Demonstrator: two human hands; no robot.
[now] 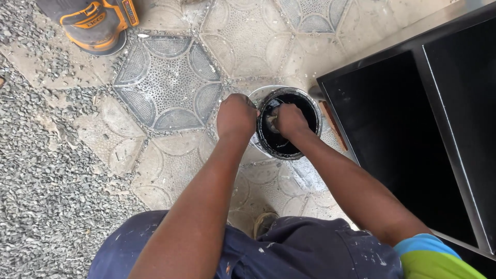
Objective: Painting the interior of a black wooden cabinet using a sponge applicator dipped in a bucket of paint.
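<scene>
A round tin of black paint [312, 111] stands on the patterned paving in front of me. My left hand [236, 115] grips the tin's left rim with closed fingers. Inside the tin's mouth, my right hand [289, 120] is closed around something small and pale, perhaps a brush or rag; most of it is hidden by my fingers. Both forearms reach forward from my lap, which is covered by paint-spattered dark blue trousers.
A black-painted metal frame or cabinet [413, 129] fills the right side, close to the tin. A thin wooden stick [333, 126] lies between them. Another person's grey and orange shoe [95, 23] is at the top left. Gravel [46, 181] covers the left.
</scene>
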